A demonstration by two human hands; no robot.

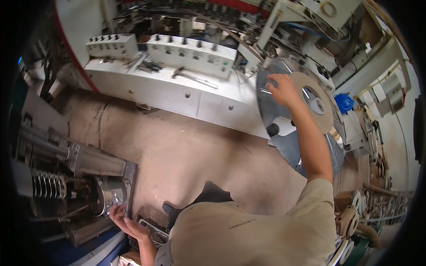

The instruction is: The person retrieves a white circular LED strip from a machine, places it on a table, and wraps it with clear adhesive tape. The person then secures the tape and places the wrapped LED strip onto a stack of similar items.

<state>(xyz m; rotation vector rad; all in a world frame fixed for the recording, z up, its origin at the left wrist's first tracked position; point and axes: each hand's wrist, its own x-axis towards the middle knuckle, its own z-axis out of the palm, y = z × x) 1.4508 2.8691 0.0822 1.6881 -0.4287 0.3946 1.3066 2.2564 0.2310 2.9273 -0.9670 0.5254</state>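
Observation:
My right hand (282, 88) is over the left part of a large grey disc (284, 148) on the right, its fingers bent and apart. Nothing shows between them. A flat brown ring of wound material (326, 117) lies against the disc, around a pale hub (317, 106). At the lower left, my left hand (125, 221) reaches up to the round metal end (104, 197) of a machine part, fingertips beside something shiny and crumpled (116, 196). Its fingers look spread, and I cannot make out whether they touch the shiny piece.
A white cabinet (159, 95) stands ahead, with a hammer (193, 78), pliers (150, 66) and knobbed control boxes (191, 53) on top. A coil spring (49, 185) belongs to the left machine. A blue object (344, 103) sits beyond the disc. Several rolls (350, 221) stand at lower right.

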